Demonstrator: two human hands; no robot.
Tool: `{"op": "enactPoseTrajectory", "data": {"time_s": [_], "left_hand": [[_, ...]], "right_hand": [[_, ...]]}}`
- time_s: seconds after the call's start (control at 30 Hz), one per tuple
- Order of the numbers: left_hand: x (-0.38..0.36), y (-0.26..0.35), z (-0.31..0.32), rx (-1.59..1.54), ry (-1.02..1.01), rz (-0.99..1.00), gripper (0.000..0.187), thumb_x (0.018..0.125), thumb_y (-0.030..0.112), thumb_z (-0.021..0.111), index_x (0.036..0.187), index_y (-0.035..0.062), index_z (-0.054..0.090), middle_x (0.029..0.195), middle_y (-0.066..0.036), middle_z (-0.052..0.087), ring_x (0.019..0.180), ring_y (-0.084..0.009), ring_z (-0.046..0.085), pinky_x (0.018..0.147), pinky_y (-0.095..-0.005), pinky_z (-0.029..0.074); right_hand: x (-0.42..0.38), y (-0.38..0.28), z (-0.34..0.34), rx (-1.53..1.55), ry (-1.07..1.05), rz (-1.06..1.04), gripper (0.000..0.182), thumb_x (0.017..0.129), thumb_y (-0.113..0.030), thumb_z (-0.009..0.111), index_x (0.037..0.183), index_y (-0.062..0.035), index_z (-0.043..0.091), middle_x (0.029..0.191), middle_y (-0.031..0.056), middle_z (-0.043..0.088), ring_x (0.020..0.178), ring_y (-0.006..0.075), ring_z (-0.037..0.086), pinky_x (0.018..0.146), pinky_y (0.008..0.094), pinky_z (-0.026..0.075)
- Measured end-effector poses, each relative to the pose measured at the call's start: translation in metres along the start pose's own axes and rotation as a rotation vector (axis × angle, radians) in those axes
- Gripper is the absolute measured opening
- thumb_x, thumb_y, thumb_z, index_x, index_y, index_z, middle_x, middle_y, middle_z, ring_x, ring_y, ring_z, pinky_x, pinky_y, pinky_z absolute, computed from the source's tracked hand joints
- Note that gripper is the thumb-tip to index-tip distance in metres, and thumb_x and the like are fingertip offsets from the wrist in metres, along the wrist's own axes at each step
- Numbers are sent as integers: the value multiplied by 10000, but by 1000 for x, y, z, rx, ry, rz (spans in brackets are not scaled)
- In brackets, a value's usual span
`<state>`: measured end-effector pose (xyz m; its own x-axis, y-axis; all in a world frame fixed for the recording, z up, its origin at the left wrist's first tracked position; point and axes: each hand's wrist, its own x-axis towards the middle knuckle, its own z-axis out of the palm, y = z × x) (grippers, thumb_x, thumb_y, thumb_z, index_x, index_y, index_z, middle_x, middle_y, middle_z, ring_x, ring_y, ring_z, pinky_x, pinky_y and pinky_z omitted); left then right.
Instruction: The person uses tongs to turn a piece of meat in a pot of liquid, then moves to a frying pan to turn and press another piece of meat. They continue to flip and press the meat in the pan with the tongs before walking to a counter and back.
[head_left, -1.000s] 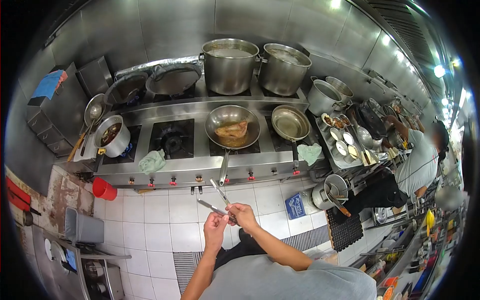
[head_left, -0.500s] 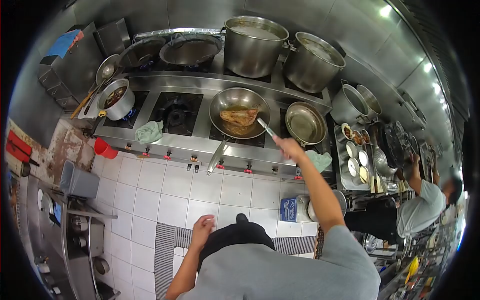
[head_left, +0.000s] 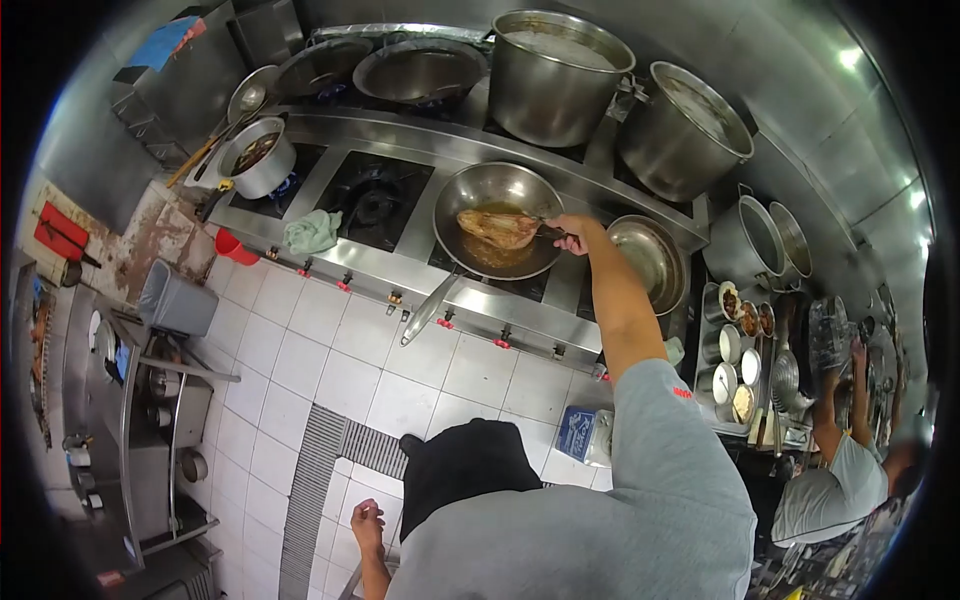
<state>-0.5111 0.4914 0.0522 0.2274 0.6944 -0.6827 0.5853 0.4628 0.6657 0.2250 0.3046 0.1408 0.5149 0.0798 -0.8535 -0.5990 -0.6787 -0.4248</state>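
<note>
While the right hand (head_left: 572,232) grips tongs (head_left: 545,228) whose tips meet the browned meat (head_left: 499,227) in the wok (head_left: 455,195), the left hand (head_left: 366,520) hangs loosely curled, holding nothing.

Single head-worn fisheye view, looking steeply down and forward from above the shoulders. Faces the stove (head_left: 420,240) and the tiled floor (head_left: 330,370) in front of it. Near to the torso, farther from the burners; dark curved edges all round.
</note>
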Motion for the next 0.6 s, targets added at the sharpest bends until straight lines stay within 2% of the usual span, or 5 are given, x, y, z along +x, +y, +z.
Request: {"op": "enactPoseTrajectory", "data": {"time_s": [0.27,0.33,0.37,0.43,0.6], "left_hand": [[8,11,14,-1,-49,54,166,859,180,607,975,63,590,731,-47,606,549,-96,506,481,-222,381],[18,13,11,1,-65,92,179,857,168,606,989,48,586,738,-55,607,578,-103,514,509,-224,399],[19,20,10,8,-66,109,181,859,162,602,993,42,584,736,-55,605,581,-102,511,512,-226,401],[21,27,4,21,-58,121,182,868,155,590,1000,31,580,730,-54,599,585,-100,505,518,-227,401],[24,21,-9,8,-10,141,189,876,169,589,1001,27,582,725,-55,599,582,-99,504,516,-228,398]], "right_hand": [[-1,-10,19,-277,185,-339,331,819,-387,647,916,-78,576,756,33,572,404,94,396,373,254,323],[-76,-23,42,-609,451,-382,426,807,-416,641,970,-24,612,876,125,641,570,235,599,531,341,485],[-75,-17,45,-609,453,-382,426,807,-416,641,970,-24,612,876,125,641,570,235,599,531,341,485],[-69,-6,51,-673,863,-614,511,803,-457,620,956,30,640,994,218,639,883,339,642,781,394,508],[-42,31,47,-613,837,-576,576,809,-495,594,950,61,644,1013,260,621,1009,375,591,881,422,469]]}}
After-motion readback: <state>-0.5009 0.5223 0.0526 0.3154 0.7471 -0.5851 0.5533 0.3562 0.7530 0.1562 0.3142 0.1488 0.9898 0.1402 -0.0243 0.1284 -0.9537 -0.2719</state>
